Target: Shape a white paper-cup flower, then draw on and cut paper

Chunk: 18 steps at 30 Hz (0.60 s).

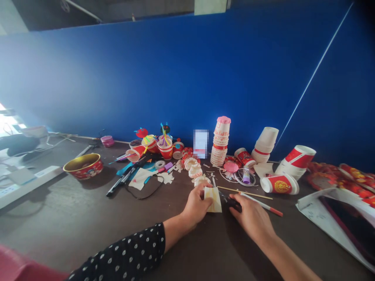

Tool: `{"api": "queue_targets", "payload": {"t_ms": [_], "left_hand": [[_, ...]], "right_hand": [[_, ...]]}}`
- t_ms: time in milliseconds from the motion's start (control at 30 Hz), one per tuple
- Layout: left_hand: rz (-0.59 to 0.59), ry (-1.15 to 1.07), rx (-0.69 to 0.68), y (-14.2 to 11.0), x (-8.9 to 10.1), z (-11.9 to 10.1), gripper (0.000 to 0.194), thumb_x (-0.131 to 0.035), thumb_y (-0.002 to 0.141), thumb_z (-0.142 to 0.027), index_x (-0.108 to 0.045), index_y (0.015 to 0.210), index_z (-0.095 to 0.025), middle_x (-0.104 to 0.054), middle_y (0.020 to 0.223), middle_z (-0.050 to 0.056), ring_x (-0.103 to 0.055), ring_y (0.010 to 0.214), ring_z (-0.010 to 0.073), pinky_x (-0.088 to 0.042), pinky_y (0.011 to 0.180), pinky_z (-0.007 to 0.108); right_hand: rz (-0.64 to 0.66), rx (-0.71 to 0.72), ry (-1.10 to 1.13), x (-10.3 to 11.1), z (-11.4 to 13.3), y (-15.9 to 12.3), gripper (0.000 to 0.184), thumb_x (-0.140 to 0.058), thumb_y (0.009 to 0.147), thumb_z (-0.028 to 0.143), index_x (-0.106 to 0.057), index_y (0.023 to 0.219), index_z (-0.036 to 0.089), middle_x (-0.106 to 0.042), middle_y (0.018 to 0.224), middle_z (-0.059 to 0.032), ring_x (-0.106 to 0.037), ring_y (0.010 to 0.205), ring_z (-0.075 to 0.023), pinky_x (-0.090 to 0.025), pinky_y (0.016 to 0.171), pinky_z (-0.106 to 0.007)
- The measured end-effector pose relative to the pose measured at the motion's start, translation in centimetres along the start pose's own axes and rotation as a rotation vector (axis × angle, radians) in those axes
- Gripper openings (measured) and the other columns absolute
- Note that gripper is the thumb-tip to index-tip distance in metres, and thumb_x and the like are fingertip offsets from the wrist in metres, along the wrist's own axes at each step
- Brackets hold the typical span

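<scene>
My left hand pinches a small pale paper piece with yellowish streaks, thumb on top. To its right, my right hand is closed round dark-handled scissors. Their blades point up and left beside the paper's right edge; whether they touch it I cannot tell. Just beyond both hands lies a thin wooden stick. A white and red marker rests by my right fingers. Crumpled white and red cup pieces form a row past my left hand.
A tall stack of paper cups stands near the blue partition, with more cups to the right. A gold-lined bowl and a power strip are at left. A phone lies in a white tray at right.
</scene>
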State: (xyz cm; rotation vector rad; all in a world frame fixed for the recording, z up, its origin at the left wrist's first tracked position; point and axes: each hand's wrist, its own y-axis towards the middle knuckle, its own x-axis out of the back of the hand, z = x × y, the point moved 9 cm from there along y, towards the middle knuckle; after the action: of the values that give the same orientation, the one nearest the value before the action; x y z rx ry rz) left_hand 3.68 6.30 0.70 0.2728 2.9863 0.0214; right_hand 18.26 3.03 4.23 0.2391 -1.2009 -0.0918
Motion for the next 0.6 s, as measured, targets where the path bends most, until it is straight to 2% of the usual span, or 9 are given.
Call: {"api": "queue_targets", "payload": {"t_ms": [200, 367, 600], "left_hand": [[-0.014, 0.038, -0.017, -0.06, 0.16, -0.22, 0.031, -0.049, 0.057, -0.008, -0.047, 0.086, -0.018, -0.055, 0.064, -0.003, -0.052, 0.056, 0.0107, -0.04, 0.049, 0.019], [-0.041, 0.179, -0.047, -0.04, 0.51, -0.47, 0.031, -0.047, 0.056, -0.005, -0.049, 0.085, -0.017, -0.053, 0.064, -0.003, -0.05, 0.057, 0.0101, -0.039, 0.05, 0.019], [0.002, 0.356, -0.116, -0.23, 0.14, -0.5, 0.036, -0.048, 0.057, -0.005, -0.051, 0.091, -0.016, -0.056, 0.069, -0.001, -0.051, 0.06, 0.0117, -0.039, 0.055, 0.02]], "right_hand": [[-0.014, 0.019, 0.011, -0.12, -0.2, 0.19, 0.03, -0.053, 0.07, 0.018, -0.059, 0.1, 0.019, -0.064, 0.099, -0.0069, -0.058, 0.092, -0.0221, -0.043, 0.079, -0.032], [-0.042, 0.065, -0.031, 0.11, 0.01, 0.19, 0.026, -0.055, 0.069, 0.018, -0.06, 0.094, 0.018, -0.063, 0.097, -0.0082, -0.056, 0.095, -0.0229, -0.041, 0.082, -0.032], [0.011, 0.002, 0.025, -0.36, -0.72, 0.25, 0.022, -0.055, 0.069, 0.021, -0.059, 0.091, 0.021, -0.064, 0.088, -0.0048, -0.058, 0.085, -0.0201, -0.042, 0.074, -0.029]]}}
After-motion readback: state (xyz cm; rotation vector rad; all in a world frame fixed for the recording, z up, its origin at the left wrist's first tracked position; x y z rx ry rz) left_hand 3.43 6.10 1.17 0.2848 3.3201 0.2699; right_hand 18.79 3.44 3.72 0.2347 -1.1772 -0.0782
